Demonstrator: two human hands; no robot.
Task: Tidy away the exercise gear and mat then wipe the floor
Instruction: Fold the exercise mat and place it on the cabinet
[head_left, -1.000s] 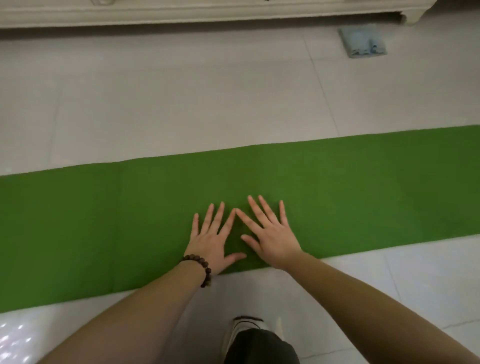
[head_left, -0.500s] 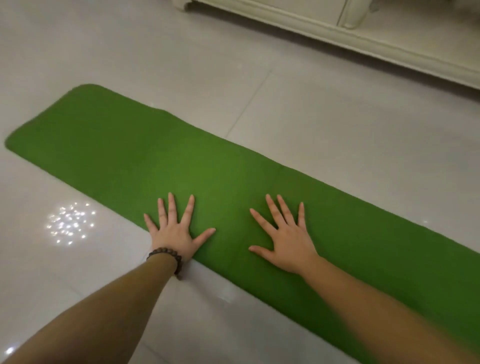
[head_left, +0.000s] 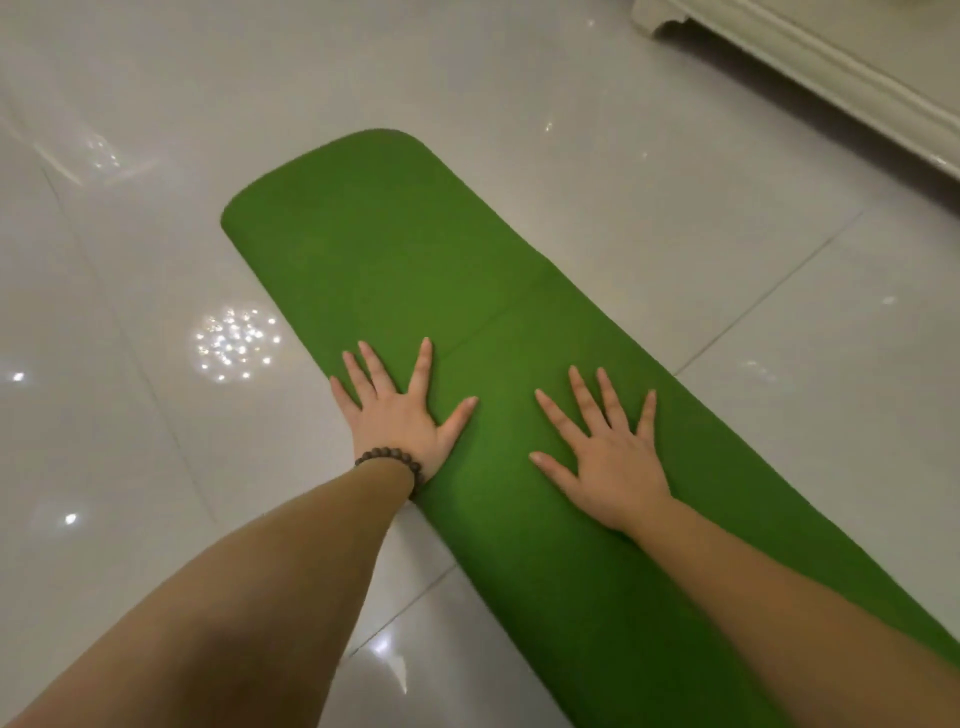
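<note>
Both forearms are bare, no sleeves reaching into view. The left wrist wears a bracelet (head_left: 390, 460) of dark brown round beads (they look wooden), strung close together in a single row, while the right wrist wears nothing

Mat (head_left: 467, 270) cut off lower right

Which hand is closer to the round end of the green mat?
Left. The left hand lies flat on the mat, nearer its rounded end; the right hand presses farther back along it.
</note>
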